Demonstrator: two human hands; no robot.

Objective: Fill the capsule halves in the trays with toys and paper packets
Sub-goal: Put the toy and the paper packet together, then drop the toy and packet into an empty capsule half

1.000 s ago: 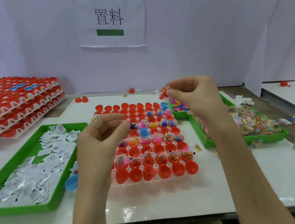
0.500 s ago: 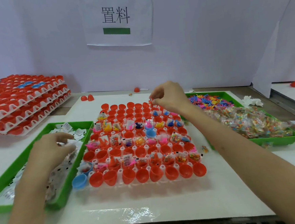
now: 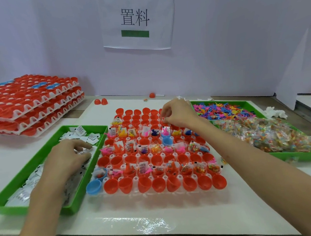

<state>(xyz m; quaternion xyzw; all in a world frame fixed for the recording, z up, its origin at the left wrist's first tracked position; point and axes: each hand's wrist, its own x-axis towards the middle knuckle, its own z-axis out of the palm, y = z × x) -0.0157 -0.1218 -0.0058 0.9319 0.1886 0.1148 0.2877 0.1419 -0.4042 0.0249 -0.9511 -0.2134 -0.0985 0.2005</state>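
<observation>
A clear tray (image 3: 136, 178) of red capsule halves (image 3: 189, 185) sits in the middle of the white board; many halves hold small toys and paper packets, while the near row and the far rows look bare. My right hand (image 3: 176, 114) hovers over the far rows with fingertips pinched together pointing down at a red half; a small orange toy between them is mostly hidden. My left hand (image 3: 68, 158) lies in the left green tray (image 3: 77, 202) of white paper packets (image 3: 77, 132), thumb and fingers closing on one packet.
A right green tray (image 3: 301, 157) holds loose coloured toys (image 3: 223, 110) and clear bagged pieces (image 3: 263, 133). Stacked capsule trays (image 3: 29, 105) stand at the far left. A blue capsule half (image 3: 94, 187) sits at the tray's near-left corner. Loose red halves (image 3: 100, 101) lie by the wall.
My right hand carried the orange toy from mid-air down to the far capsule rows. My left hand dropped from in front of me into the packet tray and reached onto the packets.
</observation>
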